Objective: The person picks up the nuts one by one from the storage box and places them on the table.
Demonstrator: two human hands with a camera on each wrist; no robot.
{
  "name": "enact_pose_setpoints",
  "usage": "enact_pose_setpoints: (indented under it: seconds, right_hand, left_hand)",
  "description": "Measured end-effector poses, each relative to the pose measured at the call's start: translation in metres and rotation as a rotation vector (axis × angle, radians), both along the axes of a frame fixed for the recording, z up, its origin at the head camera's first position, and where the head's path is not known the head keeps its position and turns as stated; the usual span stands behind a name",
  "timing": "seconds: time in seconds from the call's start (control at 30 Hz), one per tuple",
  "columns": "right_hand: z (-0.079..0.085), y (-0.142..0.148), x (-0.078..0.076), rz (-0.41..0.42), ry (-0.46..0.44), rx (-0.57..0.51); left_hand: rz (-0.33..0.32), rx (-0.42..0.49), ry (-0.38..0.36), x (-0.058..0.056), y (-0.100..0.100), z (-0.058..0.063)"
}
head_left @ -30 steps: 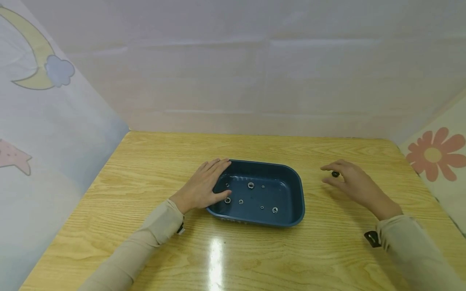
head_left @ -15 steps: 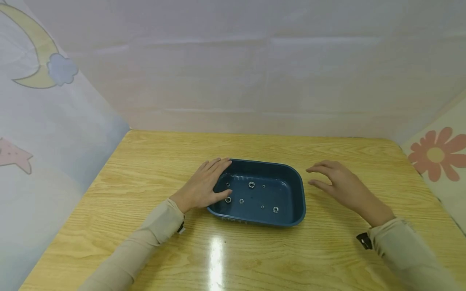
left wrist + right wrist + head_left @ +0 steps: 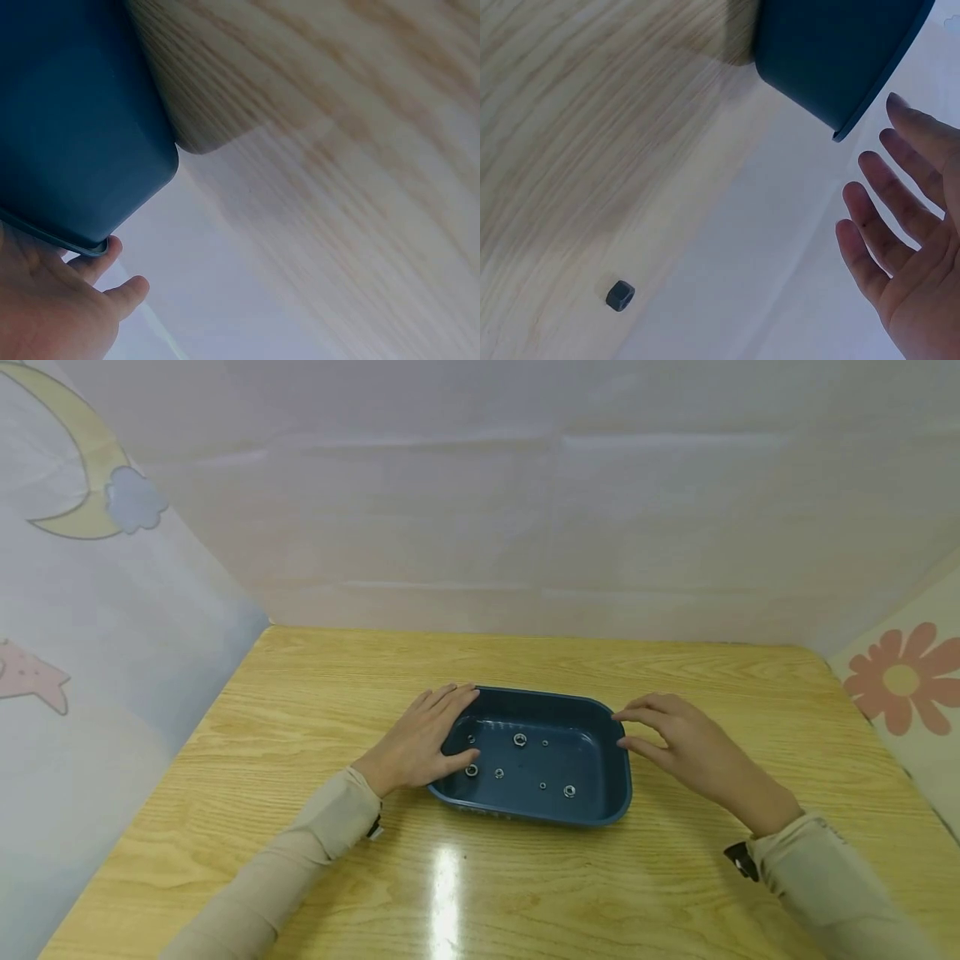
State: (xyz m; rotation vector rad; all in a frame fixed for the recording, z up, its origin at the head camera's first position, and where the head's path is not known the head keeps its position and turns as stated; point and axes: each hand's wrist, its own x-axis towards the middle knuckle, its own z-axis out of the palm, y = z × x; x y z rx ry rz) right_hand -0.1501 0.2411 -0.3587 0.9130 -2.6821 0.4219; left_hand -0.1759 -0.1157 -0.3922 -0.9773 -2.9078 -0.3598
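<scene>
A dark blue plastic tray (image 3: 525, 817) stands on the table with several silver nuts (image 3: 520, 740) of different sizes scattered on its floor. My left hand (image 3: 420, 739) lies across the tray's left end, its fingers straight over the rim and its thumb over the inside. At the opposite end, my right hand (image 3: 686, 747) has its loosely bent fingertips right at the right rim, with nothing held. In the right wrist view, a black nut (image 3: 620, 295) lies on the table below that hand; the hand hides it in the head view.
The wooden table (image 3: 322, 677) reaches back to a pale cloth backdrop (image 3: 412, 527). Printed sheets with a moon (image 3: 90, 518) and a flower (image 3: 900, 681) stand at the sides. A light streak reflects off the tabletop in front of the tray.
My right hand has moved left, from around the black nut to the tray's right rim. The black nut has gone out of sight behind it. My left hand stays in place.
</scene>
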Motion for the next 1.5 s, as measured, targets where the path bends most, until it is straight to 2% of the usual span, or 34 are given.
enact_pose_setpoints:
  seconds: [0.47,0.7,1.17,1.5]
  right_hand:
    - [0.0,-0.018,0.007,0.048,-0.012,0.026]
    - [-0.007,-0.025,0.008,0.081,-0.001,0.036]
    - [-0.009,-0.036,0.009,0.098,-0.064,0.053]
    - [-0.014,-0.044,0.009,0.129,-0.155,0.109]
  left_hand:
    - [0.005,0.004,-0.013,0.0,0.0,0.0]
    - [0.006,0.0,-0.011,0.0,0.0,0.0]
    - [0.004,0.012,-0.002,0.0,0.001,0.001]
    - [0.004,0.014,-0.013,0.0,0.001,0.0]
